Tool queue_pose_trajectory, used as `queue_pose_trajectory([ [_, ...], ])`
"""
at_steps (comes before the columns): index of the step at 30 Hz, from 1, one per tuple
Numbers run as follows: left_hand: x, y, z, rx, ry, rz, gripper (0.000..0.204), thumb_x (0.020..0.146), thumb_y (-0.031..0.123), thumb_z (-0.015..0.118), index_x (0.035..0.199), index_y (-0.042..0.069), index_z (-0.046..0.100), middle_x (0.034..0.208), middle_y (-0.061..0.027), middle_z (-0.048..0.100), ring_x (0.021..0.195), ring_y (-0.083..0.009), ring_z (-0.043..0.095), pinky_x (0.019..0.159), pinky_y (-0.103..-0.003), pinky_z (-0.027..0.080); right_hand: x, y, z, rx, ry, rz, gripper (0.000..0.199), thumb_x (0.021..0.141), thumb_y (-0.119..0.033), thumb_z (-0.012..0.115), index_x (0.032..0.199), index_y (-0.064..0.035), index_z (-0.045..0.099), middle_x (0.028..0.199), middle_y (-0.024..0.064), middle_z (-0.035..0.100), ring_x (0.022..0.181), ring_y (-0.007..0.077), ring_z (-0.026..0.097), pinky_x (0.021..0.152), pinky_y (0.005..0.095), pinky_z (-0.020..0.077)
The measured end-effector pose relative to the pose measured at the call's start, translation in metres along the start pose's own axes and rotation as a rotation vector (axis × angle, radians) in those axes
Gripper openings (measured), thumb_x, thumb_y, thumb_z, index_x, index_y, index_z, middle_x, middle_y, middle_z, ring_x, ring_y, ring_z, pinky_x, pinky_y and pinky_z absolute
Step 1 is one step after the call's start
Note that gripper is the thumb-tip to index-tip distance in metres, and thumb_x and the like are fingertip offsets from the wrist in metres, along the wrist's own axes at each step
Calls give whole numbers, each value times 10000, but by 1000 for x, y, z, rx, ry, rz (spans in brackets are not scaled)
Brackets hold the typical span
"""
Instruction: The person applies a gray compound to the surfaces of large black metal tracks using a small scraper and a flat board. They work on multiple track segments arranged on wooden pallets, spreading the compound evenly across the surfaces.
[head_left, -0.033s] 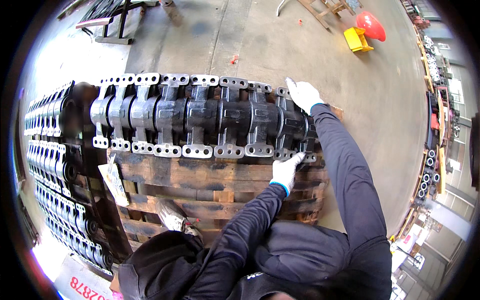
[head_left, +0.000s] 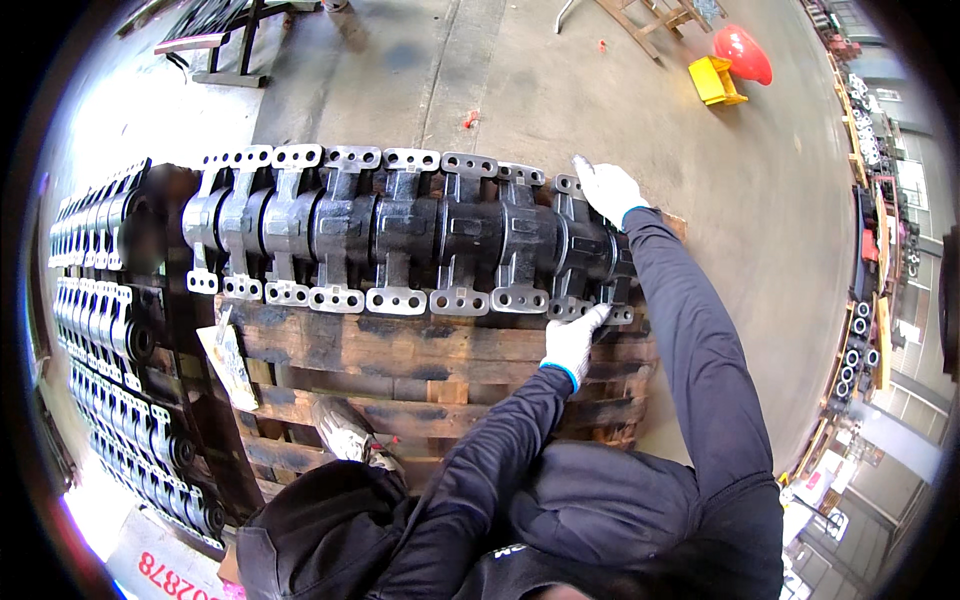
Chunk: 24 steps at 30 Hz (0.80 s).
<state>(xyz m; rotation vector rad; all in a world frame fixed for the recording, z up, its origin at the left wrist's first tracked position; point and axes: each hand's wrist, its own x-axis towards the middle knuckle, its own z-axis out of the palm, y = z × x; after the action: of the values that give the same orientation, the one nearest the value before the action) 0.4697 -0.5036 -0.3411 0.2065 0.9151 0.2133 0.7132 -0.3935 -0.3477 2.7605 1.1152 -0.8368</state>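
Concrete floor [head_left: 370, 115] beyond, slatted wooden pallet [head_left: 330, 335] in front. Along the pallet's far side, a long row of black segments [head_left: 405, 235], packed close side by side, with grey drilled plates [head_left: 397, 300] along both far and near edges. At the row's right end, partly covered by glove and sleeve, the end segment [head_left: 622, 265]. Right hand [head_left: 610, 192] at the far plates there, one digit apparently reaching up and leftward; left hand [head_left: 568, 345] at the near plates, fingertips toward the right. Fingers apart or clamped: cannot tell for either hand, with the undersides hidden.

Probably best to press evenly from both edges at once, so as not to skew the metal. Likely heavy, judging by bulk: wrists straight, load shared. Beware of pinching between neighbouring plates; fingertips clear of holes and gaps. Check alignment by eye along the near edge.

Farther out, a shoe [head_left: 343, 432] among the slats, worth planting firmly; pale flat packet [head_left: 232, 368] at the pallet's left; more stacked segments [head_left: 95, 320] beyond; yellow bin [head_left: 715, 80] well apart, upper right.
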Motion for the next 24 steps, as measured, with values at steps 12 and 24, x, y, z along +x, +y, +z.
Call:
queue_pose_trajectory([
  [12,-37,39,-40,-47,199,353,458,947,142,701,1328,53,462,1252,-98,576,1123,-216,613,992,-375,533,9,-52,-5,240,9,-338,568,1025,-516,375,1183,-59,673,1209,224,671,1154,439,596,1009,484,444],
  [24,-38,71,-47,-325,259,355,353,947,98,690,1245,95,501,1164,-70,621,1019,-190,666,856,-342,580,5,-95,1,-25,-61,-308,643,1021,-569,344,1198,-23,633,1200,250,660,1147,414,615,998,480,457],
])
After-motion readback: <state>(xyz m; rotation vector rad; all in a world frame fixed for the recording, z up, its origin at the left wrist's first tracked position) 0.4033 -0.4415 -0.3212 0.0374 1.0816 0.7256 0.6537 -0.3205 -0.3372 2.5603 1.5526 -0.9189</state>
